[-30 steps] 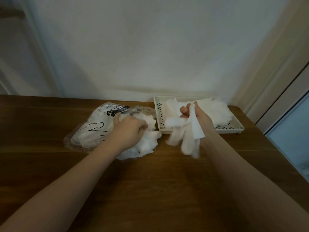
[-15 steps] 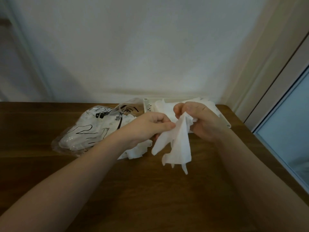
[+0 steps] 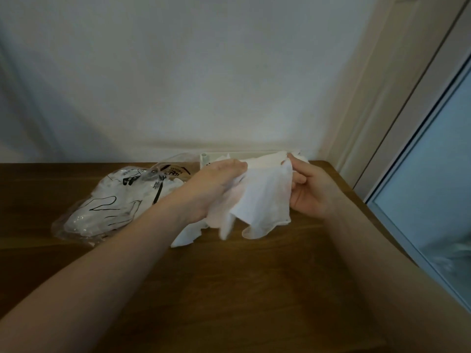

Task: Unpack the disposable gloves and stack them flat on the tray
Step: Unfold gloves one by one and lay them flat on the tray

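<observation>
Now pulled wide between both hands, glove point(image 3: 265, 197), bunched half a second ago. Left hand point(image 3: 216, 184) gripping its 9 o'clock edge, right hand point(image 3: 309, 189) pinching the 3 o'clock corner. Held above table point(image 3: 254, 289), in front of tray point(image 3: 204, 157). Opened packet point(image 3: 109, 202) lying at 9 o'clock.

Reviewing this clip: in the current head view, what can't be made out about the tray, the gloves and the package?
Head view only:
- Tray: only its back-left corner shows; the held glove and both hands cover the rest, so the stack on it cannot be judged.
- Left hand: its fingertips are under the glove film.
- Right hand: pinches the glove's top edge.
- Package: print too small and blurred to read; number of gloves inside unclear.
</observation>
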Tool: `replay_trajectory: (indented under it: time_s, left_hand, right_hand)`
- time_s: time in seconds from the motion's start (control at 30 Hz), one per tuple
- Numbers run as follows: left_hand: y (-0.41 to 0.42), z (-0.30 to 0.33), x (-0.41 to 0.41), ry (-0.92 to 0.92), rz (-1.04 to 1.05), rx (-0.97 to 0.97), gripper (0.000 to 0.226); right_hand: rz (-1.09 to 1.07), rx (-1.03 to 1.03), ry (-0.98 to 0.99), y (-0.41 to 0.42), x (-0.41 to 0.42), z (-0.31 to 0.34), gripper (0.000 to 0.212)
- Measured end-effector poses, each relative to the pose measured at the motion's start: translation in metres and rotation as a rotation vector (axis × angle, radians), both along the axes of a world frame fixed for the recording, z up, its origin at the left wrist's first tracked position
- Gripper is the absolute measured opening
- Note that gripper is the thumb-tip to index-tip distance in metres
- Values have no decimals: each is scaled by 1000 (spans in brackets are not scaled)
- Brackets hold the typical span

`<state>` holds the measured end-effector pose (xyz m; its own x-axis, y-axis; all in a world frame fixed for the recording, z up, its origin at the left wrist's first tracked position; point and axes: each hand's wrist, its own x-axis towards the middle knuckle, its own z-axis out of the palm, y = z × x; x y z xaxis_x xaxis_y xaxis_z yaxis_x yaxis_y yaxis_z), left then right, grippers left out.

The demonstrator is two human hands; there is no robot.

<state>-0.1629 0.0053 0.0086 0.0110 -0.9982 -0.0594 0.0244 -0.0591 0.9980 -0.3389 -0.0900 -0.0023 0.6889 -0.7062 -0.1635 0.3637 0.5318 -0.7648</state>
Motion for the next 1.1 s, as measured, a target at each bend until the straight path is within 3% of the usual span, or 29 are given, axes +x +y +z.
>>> replay_trajectory:
  time_s: [0.07, 0.17, 0.27, 0.4, 0.43, 0.53, 0.6, 0.67, 0.77, 0.93, 1.1]
  left_hand:
    - [-5, -3, 1, -43, 14, -16, 25]
    - [-13, -3, 3, -110, 71, -52, 24]
    - [-19, 2, 5, 37, 106, -23, 7]
    - [-28, 7, 3, 168, 186, -27, 15]
    - [-31, 7, 2, 116, 254, -25, 20]
    - [-43, 2, -3, -277, 406, -20, 46]
    - [-42, 2, -13, -428, 475, -106, 45]
    - [-37, 4, -25, -405, 421, -171, 27]
    - [-31, 7, -39, -256, 203, -132, 36]
    - [-31, 12, -43, -526, 182, -134, 47]
    - [-38, 15, -39, -708, 177, -166, 17]
  right_hand:
    - [75, -94, 14, -1, -6, -1, 28]
    - [31, -124, 97, 1, -8, 5, 23]
    - [-63, -160, 174, -4, -13, 9, 38]
    - [-86, -196, 313, -5, -13, 9, 42]
    - [-98, -199, 332, -3, -10, 8, 38]
    - [-160, -255, 318, 1, -6, 8, 23]
    - [-209, -241, 271, 4, -7, 11, 26]
    - [-195, -251, 219, 6, -6, 13, 31]
    - [-172, -337, 219, 9, -4, 17, 29]
    - [-89, -401, 152, 12, -11, 20, 40]
    - [-217, -555, 333, 10, -8, 20, 29]
